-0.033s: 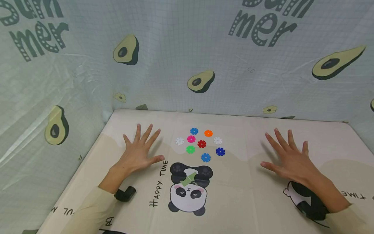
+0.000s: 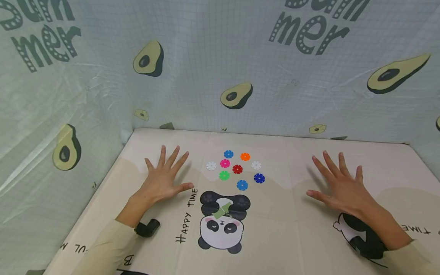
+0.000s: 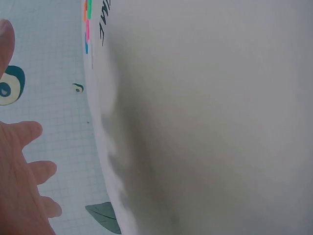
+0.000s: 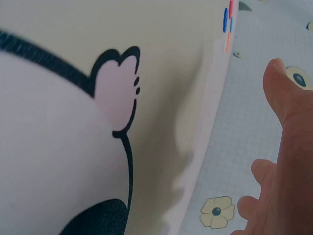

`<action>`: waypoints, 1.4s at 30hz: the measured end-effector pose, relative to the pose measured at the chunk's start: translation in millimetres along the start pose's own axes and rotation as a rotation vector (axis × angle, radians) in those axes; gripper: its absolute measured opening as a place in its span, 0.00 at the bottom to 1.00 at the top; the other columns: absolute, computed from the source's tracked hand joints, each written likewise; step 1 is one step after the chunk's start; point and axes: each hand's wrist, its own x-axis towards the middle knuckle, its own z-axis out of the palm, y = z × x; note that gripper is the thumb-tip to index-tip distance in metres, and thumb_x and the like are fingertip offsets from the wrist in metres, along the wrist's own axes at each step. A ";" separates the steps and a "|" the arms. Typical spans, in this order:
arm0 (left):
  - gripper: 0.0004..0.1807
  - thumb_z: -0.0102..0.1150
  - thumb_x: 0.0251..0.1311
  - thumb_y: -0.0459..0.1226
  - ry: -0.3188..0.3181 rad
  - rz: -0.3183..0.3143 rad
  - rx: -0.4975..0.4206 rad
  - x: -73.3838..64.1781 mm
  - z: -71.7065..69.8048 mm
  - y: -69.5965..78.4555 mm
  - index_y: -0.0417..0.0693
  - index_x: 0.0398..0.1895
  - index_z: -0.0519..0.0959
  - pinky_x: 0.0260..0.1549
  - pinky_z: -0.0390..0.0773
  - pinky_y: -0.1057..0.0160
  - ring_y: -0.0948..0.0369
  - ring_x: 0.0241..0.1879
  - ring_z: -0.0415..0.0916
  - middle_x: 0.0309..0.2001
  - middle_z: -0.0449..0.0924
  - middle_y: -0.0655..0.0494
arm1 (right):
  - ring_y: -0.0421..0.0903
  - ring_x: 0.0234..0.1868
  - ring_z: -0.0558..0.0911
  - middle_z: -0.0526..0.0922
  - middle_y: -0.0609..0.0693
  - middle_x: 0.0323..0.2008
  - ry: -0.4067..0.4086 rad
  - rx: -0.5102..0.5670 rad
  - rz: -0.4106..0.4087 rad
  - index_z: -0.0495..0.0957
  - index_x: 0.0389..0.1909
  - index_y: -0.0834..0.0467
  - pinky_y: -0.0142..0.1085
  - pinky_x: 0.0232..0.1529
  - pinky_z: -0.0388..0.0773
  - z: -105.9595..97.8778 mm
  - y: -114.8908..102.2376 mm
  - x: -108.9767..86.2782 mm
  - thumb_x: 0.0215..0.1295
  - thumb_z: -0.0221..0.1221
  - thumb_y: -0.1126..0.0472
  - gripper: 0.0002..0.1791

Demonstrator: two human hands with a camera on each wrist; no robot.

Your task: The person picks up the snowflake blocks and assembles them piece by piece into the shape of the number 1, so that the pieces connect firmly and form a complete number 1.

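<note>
Several small notched plastic discs lie flat in a loose group at the middle of the table. Among them are an orange disc (image 2: pixel 245 157), a pink disc (image 2: pixel 225 163), a red disc (image 2: pixel 237 169), a green disc (image 2: pixel 224 175), a dark blue disc (image 2: pixel 259 178) and a white disc (image 2: pixel 211 165); lighter blue ones lie at the group's far and near sides. Left of the group, my left hand (image 2: pixel 160 181) is spread over the table with straight fingers, holding nothing. My right hand (image 2: pixel 342 189), also spread and holding nothing, is farther off to the right.
The pale tablecloth (image 2: pixel 275 221) carries a printed panda (image 2: pixel 223 225) in front of the discs and lettering beside it. A hanging sheet (image 2: pixel 192 68) with avocado prints stands behind the table and along its left side. A black wrist device (image 2: pixel 148 228) sits at my left wrist.
</note>
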 end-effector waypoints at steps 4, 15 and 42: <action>0.53 0.42 0.51 0.74 0.012 0.013 0.002 0.1 0.8 1.1 0.54 0.75 0.52 0.48 0.38 0.19 0.34 0.70 0.29 0.75 0.42 0.44 | 0.58 0.72 0.27 0.33 0.50 0.75 0.004 0.008 0.002 0.39 0.76 0.44 0.76 0.52 0.28 0.8 -0.9 -0.7 0.56 0.59 0.33 0.55; 0.52 0.54 0.52 0.67 0.029 0.017 -0.216 5.9 -6.0 35.7 0.52 0.75 0.52 0.50 0.41 0.20 0.35 0.71 0.32 0.75 0.44 0.45 | 0.55 0.73 0.30 0.37 0.49 0.76 0.034 0.129 -0.024 0.43 0.76 0.43 0.74 0.55 0.28 7.1 -17.6 1.5 0.55 0.63 0.36 0.54; 0.59 0.24 0.47 0.79 0.107 0.133 -0.320 6.4 12.0 83.6 0.49 0.73 0.58 0.54 0.50 0.25 0.38 0.71 0.42 0.73 0.51 0.45 | 0.56 0.74 0.36 0.44 0.52 0.75 0.057 0.271 -0.064 0.48 0.75 0.43 0.69 0.61 0.39 16.9 -50.0 10.2 0.56 0.63 0.40 0.49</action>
